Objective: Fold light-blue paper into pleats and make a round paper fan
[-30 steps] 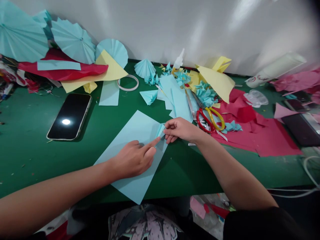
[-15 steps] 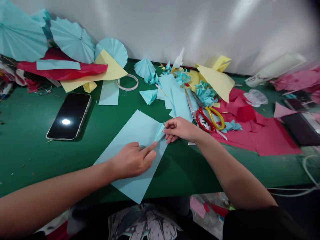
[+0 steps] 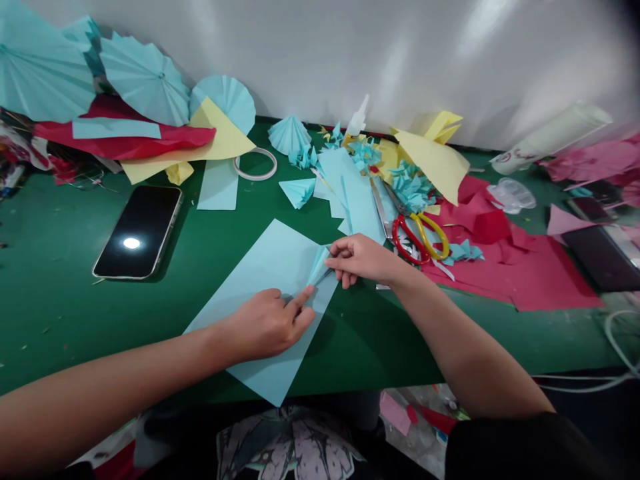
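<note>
Nearest, the left hand lies over a blue sheet on the desk. Its index tip bears on the near end of a folded piece; finger and thumb are apart, with nothing seen between them. Just beyond, the right hand has its grip clamped on the far right edge of the piece. The piece lies over the sheet's right corner; whether the two are joined cannot be told. Scissors lie near the right wrist, a phone well off to the left. Farthest back are pleated fans.

Risk, as judged: uneven index pressure or a slack pinch could let the layers slip and crease crooked. The loose sheet could also skid under the left hand.

Change: against one second earlier, the left index tip sits lower, exposing more of the piece; the scissors and phone are unmoved.
</note>
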Tool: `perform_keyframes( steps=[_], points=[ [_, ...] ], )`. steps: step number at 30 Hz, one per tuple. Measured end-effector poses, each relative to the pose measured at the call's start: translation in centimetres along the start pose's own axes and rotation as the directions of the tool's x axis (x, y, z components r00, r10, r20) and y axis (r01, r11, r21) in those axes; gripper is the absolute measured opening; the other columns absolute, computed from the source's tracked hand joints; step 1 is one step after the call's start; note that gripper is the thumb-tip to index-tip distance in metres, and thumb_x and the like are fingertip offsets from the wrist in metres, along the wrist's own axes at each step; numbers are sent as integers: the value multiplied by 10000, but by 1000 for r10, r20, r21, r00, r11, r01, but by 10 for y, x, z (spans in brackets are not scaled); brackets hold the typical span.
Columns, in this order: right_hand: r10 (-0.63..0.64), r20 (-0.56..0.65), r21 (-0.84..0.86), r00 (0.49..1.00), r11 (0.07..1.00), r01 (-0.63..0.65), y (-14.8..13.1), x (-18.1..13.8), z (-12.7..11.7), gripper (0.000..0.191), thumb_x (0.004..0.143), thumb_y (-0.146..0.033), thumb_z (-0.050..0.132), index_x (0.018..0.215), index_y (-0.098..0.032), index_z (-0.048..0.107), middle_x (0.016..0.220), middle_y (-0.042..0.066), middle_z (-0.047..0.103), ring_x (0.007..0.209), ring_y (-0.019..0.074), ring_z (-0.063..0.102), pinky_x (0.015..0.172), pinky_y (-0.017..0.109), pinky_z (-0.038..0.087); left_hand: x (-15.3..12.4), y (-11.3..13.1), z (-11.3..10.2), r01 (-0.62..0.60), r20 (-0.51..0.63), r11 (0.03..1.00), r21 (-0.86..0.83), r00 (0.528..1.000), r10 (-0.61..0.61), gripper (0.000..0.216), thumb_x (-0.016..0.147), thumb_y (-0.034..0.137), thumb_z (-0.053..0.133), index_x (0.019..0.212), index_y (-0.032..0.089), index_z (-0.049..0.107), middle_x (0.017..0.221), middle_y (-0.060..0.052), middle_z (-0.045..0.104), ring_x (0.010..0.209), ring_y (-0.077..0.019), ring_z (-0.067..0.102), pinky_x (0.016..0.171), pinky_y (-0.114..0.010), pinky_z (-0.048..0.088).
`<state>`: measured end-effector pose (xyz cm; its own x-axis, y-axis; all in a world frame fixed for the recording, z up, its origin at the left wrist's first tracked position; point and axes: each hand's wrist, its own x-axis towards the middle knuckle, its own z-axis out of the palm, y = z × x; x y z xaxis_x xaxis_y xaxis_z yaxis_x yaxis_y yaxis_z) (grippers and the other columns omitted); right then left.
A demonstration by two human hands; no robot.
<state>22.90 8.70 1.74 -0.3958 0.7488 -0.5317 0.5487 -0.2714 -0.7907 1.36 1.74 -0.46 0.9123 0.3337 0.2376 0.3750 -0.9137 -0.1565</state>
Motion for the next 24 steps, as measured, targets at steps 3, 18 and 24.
perform_keyframes(
  steps=[3,18,24],
  points=[
    [-24,-48,-67,999,998,21,-3,-2,4,264,731,-389,636,721,-158,507,513,-24,588,385,92,577,351,158,409,-1,2,1,4,22,1000,-16,1000,-4,107,802,86,420,792,131,517,1149,-191,604,437,-133,525,411,-308,389],
    [-30,-181,-245,983,970,-16,-7,-2,11,232,746,-350,581,644,-178,464,458,-39,546,296,48,450,343,169,371,2,-1,-8,4,-254,999,43,967,7,110,798,153,498,690,145,517,959,-132,700,407,-99,514,373,-264,384],
    [-42,-191,-269,981,963,-11,-6,-2,12,238,752,-354,571,641,-181,451,465,-35,548,297,55,463,336,167,368,4,-1,-3,78,-186,996,41,980,-69,162,785,145,491,625,161,472,976,-113,699,363,-100,469,343,-282,366]
  ],
)
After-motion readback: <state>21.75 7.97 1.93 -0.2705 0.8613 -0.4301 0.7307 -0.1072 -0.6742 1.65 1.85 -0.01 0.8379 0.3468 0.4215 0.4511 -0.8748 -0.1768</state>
